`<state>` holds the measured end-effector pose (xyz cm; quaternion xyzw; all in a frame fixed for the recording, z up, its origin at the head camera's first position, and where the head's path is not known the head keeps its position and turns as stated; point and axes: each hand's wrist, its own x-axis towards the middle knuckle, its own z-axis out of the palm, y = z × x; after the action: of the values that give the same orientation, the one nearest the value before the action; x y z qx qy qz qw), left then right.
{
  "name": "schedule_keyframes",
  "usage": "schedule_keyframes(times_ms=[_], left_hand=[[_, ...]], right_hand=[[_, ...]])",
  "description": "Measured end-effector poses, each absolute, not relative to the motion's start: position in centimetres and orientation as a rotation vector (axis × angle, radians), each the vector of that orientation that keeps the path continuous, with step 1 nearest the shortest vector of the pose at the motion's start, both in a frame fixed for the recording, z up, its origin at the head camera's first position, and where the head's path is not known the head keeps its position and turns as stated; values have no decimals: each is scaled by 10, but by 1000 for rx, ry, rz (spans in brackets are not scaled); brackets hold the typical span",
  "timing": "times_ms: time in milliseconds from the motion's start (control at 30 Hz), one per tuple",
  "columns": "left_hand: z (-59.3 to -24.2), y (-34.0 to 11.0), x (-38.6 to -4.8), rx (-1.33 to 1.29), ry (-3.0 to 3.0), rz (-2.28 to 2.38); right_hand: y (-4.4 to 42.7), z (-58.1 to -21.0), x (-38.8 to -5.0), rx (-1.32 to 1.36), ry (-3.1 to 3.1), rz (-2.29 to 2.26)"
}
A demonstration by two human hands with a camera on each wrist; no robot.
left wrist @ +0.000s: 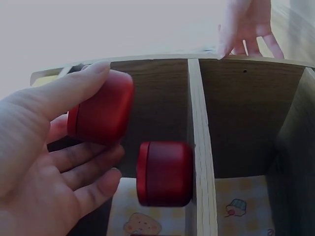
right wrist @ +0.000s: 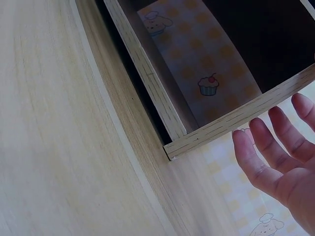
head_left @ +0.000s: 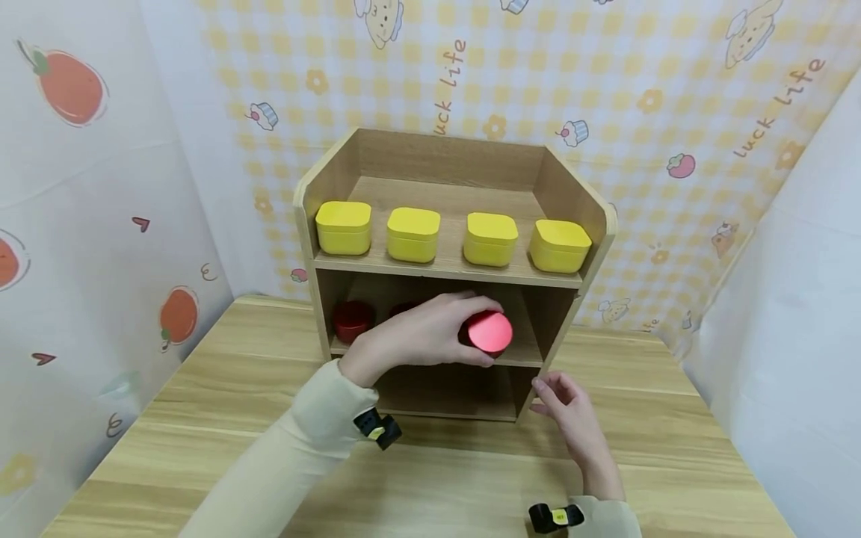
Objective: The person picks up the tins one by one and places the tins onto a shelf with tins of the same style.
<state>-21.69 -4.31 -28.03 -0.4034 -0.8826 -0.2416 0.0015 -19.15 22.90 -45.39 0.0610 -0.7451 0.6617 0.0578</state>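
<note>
My left hand (head_left: 430,329) holds a small red tin (head_left: 491,332) between thumb and fingers, tilted at the front of the middle shelf. The left wrist view shows the held tin (left wrist: 106,108) and another red tin (left wrist: 167,174) standing on the shelf beyond it. At the left end of that shelf stands a further red tin (head_left: 353,321); one beside it is mostly hidden behind my left hand. My right hand (head_left: 568,411) is at the lower right side of the wooden shelf unit (head_left: 451,274), fingers loosely bent beside its edge; contact is unclear.
Several yellow tins (head_left: 413,235) stand in a row along the front of the top shelf. The bottom compartment (head_left: 444,388) lies below my left hand. The unit stands on a wood-grain table (head_left: 430,486), with patterned cloth (head_left: 471,75) behind.
</note>
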Motion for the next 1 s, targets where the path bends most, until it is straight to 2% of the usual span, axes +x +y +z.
schedule_keyframes(times_ms=[400,1000], left_hand=[[-282,-9,-242,-1293,-2808,-689],[-288,19,-256,-1287,-2970,-463]], right_hand=[[229,-452,-191,173,-2270,2002],[228,-452,-190,156,-2288,1998]])
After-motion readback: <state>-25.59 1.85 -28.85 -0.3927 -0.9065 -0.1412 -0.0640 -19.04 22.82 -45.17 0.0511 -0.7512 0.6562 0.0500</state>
